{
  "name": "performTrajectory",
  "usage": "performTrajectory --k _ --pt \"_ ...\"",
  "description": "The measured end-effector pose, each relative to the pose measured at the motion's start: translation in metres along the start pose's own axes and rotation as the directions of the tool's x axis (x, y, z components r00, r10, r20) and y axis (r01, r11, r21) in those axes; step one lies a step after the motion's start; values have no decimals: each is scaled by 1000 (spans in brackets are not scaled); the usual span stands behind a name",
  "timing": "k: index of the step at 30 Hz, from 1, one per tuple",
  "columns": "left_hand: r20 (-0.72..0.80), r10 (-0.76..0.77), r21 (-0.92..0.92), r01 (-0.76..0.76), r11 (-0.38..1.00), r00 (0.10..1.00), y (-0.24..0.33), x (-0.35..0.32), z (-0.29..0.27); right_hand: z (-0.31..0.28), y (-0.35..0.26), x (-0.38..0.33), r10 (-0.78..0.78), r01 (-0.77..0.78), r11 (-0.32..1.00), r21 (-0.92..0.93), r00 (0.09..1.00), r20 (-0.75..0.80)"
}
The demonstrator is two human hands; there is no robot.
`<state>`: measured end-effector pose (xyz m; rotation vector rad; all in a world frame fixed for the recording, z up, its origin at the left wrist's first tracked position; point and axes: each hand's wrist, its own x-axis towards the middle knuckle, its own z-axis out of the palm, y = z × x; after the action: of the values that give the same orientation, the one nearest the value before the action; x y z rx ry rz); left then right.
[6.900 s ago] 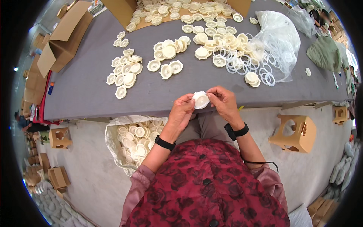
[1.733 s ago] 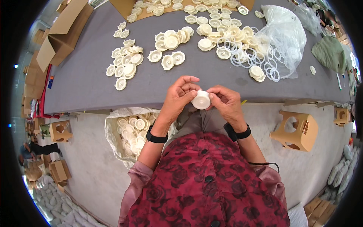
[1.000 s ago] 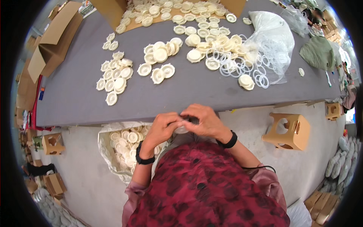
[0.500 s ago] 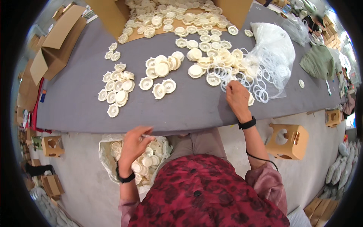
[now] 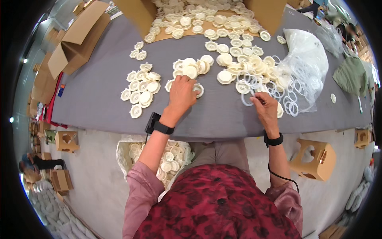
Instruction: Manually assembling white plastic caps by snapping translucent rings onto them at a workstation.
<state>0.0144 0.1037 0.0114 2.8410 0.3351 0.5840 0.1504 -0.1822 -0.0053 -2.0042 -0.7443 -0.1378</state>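
My left hand (image 5: 182, 96) reaches over the middle group of round cream plastic caps (image 5: 190, 72) on the grey table. Its bent fingers close on a cap that the hand mostly hides, while another cap (image 5: 198, 90) shows beside the knuckles. Between the thumb and fingers of my right hand (image 5: 266, 111) is a thin translucent ring (image 5: 246, 100), held just above the table. Near that hand, more loose rings (image 5: 291, 97) spill from a clear plastic bag (image 5: 306, 59), partly over a heap of caps (image 5: 258, 65).
An open cardboard box (image 5: 139, 16) spills caps at the back. Another group of caps (image 5: 142, 86) lies left. Below the table edge, a lined container (image 5: 123, 153) holds many caps. An empty-looking carton (image 5: 79, 38) stands far left; a tan stool (image 5: 314, 159) is at right.
My left hand has moved from above the lined container up to the middle caps. My right hand has drawn back slightly from the ring pile with one ring. The whole view has shifted.
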Motion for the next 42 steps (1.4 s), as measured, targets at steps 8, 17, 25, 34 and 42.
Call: performTrajectory --k 8,17,25,34,42 --pt "170 -53 37 47 998 984 4 14 15 6 -25 -22 312 -357 653 668 931 192" --pt "61 -73 -418 92 904 995 26 11 16 10 -28 -43 226 -278 740 612 961 162" --pt "95 -213 -945 155 289 973 81 -42 41 9 -60 -55 135 -290 607 740 955 263" --pt "303 -178 -937 259 -233 936 103 -79 24 20 -72 -73 63 -160 805 572 981 186" --pt "376 -118 -846 289 -449 919 108 -97 9 18 -83 -78 -89 59 934 353 994 69"
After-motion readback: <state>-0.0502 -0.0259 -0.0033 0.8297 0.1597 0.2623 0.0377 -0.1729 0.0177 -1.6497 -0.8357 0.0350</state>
